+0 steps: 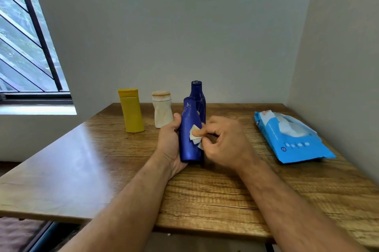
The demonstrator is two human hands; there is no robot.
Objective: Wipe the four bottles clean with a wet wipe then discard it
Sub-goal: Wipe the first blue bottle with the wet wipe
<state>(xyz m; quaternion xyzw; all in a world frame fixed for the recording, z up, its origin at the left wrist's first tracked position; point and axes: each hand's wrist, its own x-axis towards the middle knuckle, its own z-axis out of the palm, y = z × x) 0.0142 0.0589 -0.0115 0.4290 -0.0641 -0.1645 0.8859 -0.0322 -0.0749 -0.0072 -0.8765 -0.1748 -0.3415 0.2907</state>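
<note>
Wipe (195, 136) on blue bottle (189, 141); both hands

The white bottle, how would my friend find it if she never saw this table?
Look at the back of the wooden table, near the wall. Three bottles stand there: the white bottle is between the yellow bottle and a tall blue bottle. It is the shortest, pinched at the waist, with orange smudges.
</note>
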